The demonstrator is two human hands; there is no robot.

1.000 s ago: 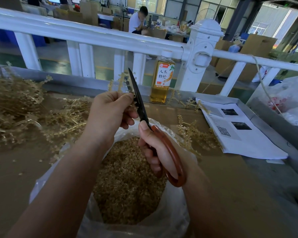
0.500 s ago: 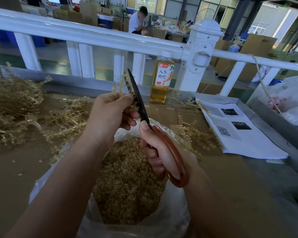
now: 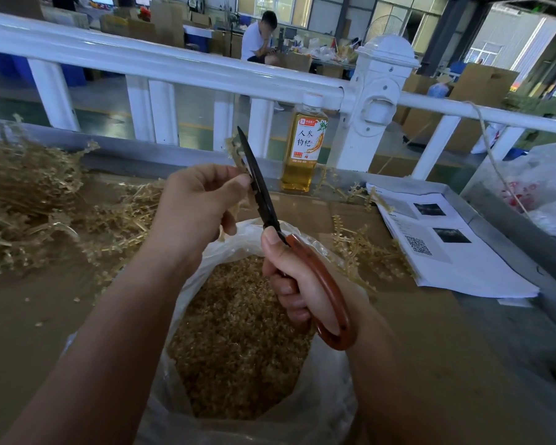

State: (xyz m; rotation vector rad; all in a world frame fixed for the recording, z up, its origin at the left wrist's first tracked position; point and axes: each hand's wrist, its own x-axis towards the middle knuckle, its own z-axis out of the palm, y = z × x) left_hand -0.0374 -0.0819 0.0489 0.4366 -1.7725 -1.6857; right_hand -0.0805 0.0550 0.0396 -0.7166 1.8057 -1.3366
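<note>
Scissors (image 3: 264,200) in right hand (image 3: 297,281) — sprig (image 3: 236,152) in left hand (image 3: 196,207)

Open: bare worktop (image 3: 29,316) at front left; second bare stretch at front right, beside bag (image 3: 328,409) and in front of papers (image 3: 456,252).
Blocked, left: heap of sprigs (image 3: 29,194), spread back to the rear edge.
Blocked, centre: wide-mouthed bag, full of clippings.
Blocked, rear: bottle (image 3: 305,146) upright before white railing (image 3: 174,69); narrow gap between bottle and raised scissors (image 3: 258,181).
Blocked, right: loose sprigs (image 3: 366,252) just beside papers.
</note>
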